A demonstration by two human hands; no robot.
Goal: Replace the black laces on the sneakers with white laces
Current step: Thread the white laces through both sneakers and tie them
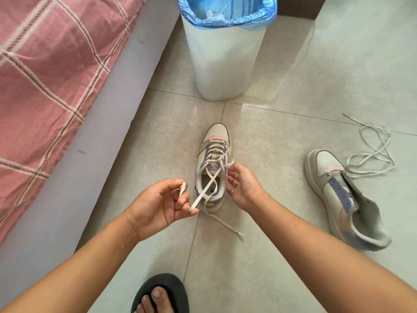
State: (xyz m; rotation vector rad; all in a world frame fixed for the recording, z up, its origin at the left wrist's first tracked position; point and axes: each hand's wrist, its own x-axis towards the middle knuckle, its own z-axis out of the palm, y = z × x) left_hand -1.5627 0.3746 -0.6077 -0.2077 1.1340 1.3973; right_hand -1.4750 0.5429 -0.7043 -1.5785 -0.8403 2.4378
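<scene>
White sneakers (214, 166): two; laces (208, 184): two

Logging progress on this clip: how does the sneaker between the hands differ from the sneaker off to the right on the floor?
The pale sneaker between the hands carries a white lace through its eyelets; the pale sneaker to the right has bare eyelets, with a loose white lace on the tiles beside it. The first stands upright, toe toward the white bin; the second is tipped on its side. The left hand pinches the first's lace and the right hand is at its collar; nobody touches the second. Both share cream, purple and pink panels.
</scene>
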